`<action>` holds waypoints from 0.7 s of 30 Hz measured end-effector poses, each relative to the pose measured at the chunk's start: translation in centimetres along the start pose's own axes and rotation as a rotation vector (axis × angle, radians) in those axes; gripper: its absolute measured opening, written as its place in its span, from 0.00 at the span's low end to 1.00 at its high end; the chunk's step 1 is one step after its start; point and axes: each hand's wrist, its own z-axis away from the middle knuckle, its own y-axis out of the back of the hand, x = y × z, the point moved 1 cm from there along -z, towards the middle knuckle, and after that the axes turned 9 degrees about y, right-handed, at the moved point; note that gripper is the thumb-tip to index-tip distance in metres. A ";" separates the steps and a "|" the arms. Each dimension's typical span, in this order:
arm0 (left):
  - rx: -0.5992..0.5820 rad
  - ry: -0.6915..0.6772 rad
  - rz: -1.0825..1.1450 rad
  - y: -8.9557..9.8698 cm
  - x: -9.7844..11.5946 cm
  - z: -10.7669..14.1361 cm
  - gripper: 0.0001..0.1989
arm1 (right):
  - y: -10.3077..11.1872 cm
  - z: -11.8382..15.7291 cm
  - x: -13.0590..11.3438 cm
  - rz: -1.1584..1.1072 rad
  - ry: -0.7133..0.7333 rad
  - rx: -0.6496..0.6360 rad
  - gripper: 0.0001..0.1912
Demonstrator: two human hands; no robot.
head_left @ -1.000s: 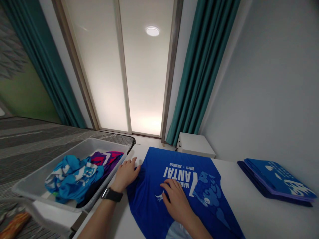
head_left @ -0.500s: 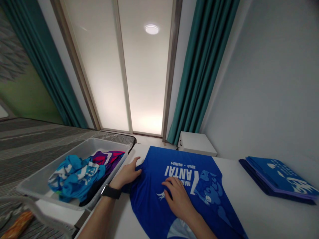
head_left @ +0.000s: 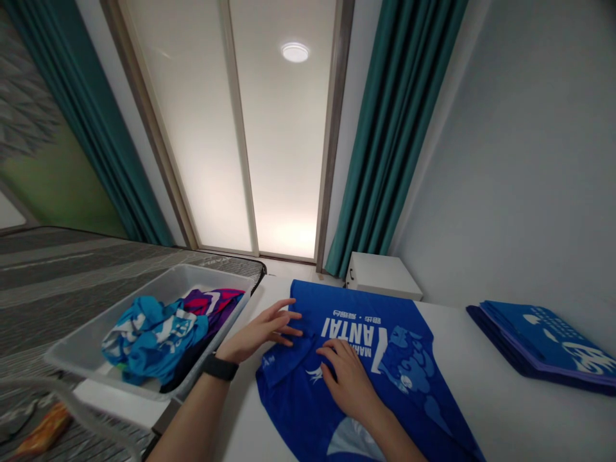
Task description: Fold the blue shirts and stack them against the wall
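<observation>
A blue T-shirt [head_left: 317, 391] with white lettering lies spread on the white table [head_left: 445, 340], its hem at the far side. My left hand [head_left: 262, 330], a dark watch on its wrist, is at the shirt's left edge with fingers stretched out and apart. Just below it, a piece of the shirt's left side lies folded inward over the front. My right hand [head_left: 349, 378] rests on the lettering in the middle of the shirt, fingers spread and slightly bent, pressing on the cloth without gripping it.
To the left stands a translucent plastic bin [head_left: 72, 343] holding crumpled clothes [head_left: 154, 337] in light blue, purple and red. A stack of folded shirts [head_left: 548, 340] lies at the table's right. Beyond the table are a white cabinet [head_left: 385, 276] and teal curtains [head_left: 394, 141].
My left hand has moved right over the shirt's edge, and the left side piece has turned inward onto the front. My right hand stays in place on the lettering.
</observation>
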 end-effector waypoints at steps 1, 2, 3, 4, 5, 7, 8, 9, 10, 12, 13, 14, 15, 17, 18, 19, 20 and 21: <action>0.028 -0.040 -0.043 0.0 -0.2 -0.4 0.27 | 0.0 0.0 0.0 0.003 -0.001 -0.004 0.15; 0.089 -0.094 -0.109 0.1 -0.5 -0.8 0.25 | 0.0 0.0 0.0 0.004 -0.001 -0.007 0.15; 0.174 -0.153 -0.192 0.3 -0.8 -1.3 0.23 | -0.1 0.0 0.0 0.004 0.001 -0.009 0.15; 0.268 -0.209 -0.284 0.5 -1.2 -1.7 0.20 | -0.1 0.0 0.1 0.002 0.004 -0.010 0.15; 0.355 -0.253 -0.374 0.8 -1.5 -2.1 0.18 | -0.1 0.0 0.1 -0.001 0.006 -0.008 0.15; 0.462 -0.305 -0.517 1.2 -2.1 -2.6 0.16 | -0.2 0.0 0.2 -0.007 0.009 -0.005 0.15; 0.473 -0.316 -0.561 1.2 -2.3 -2.7 0.17 | -0.2 0.0 0.2 -0.008 0.009 -0.007 0.15; 0.466 -0.322 -0.586 1.2 -2.6 -2.9 0.19 | -0.2 0.0 0.2 -0.007 0.008 -0.009 0.14; 0.453 -0.322 -0.599 1.1 -2.8 -3.0 0.21 | -0.1 0.0 0.2 -0.006 0.008 -0.014 0.14; 0.431 -0.313 -0.598 0.8 -3.2 -3.4 0.23 | 0.0 0.0 0.1 -0.002 0.010 -0.022 0.14; 0.418 -0.311 -0.599 0.7 -3.4 -3.7 0.23 | 0.0 0.0 0.0 -0.001 0.010 -0.025 0.14; 0.400 -0.310 -0.605 0.6 -3.6 -4.0 0.23 | 0.0 0.0 0.0 0.001 0.010 -0.025 0.14; 0.373 -0.308 -0.624 0.5 -3.7 -4.4 0.23 | 0.0 0.0 0.0 0.003 0.009 -0.022 0.14; 0.309 -0.292 -0.689 0.6 -3.8 -5.2 0.23 | 0.0 0.1 0.0 0.008 0.008 -0.017 0.14; 0.278 -0.275 -0.730 0.8 -3.7 -5.6 0.22 | 0.0 0.1 0.0 0.010 0.009 -0.015 0.15; 0.254 -0.258 -0.772 1.0 -3.6 -5.9 0.22 | 0.0 0.1 0.0 0.013 0.011 -0.012 0.15; 0.239 -0.246 -0.814 1.2 -3.4 -6.2 0.22 | 0.0 0.1 0.0 0.014 0.013 -0.011 0.15; 0.228 -0.241 -0.857 1.4 -3.2 -6.4 0.22 | 0.0 0.1 -0.1 0.014 0.015 -0.010 0.15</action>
